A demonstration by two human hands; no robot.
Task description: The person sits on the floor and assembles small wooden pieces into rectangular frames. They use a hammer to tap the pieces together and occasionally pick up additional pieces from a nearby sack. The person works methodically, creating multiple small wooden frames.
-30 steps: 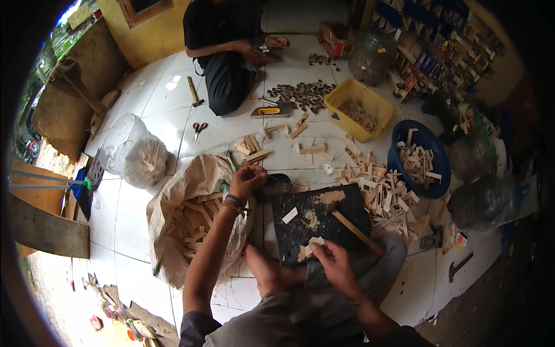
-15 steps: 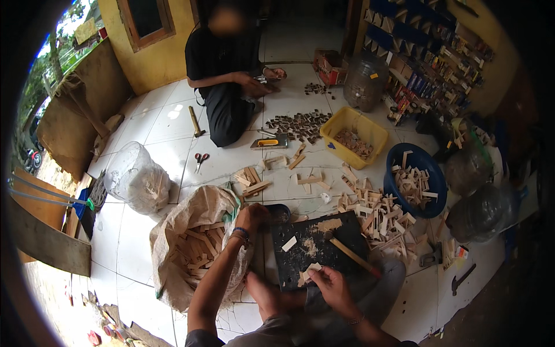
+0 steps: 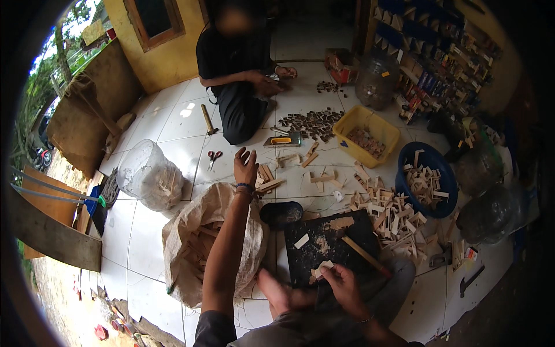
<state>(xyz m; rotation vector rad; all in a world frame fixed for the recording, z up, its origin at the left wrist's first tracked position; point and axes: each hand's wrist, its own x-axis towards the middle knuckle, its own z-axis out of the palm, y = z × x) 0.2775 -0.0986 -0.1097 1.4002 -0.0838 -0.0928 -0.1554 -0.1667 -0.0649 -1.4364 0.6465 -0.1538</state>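
Note:
My left hand is stretched forward past the sack, fingers apart and seemingly holding nothing. Beside it lies a small pile of flat wood strips. My right hand pinches a small pale wood piece over the near edge of a black board. A hammer with a wooden handle rests across that board, along with a loose pale wood block and sawdust. A dark oval dish sits just beyond the board.
Many wood pieces are heaped right of the board, near a blue basin and yellow tub. Scissors, another hammer and a clear plastic container are at left. A co-worker sits at the far side.
My left hand has moved forward from beside the dark dish to the wood strips, and its fingers have spread. My right hand keeps its pinch on the wood piece. The view has shifted slightly.

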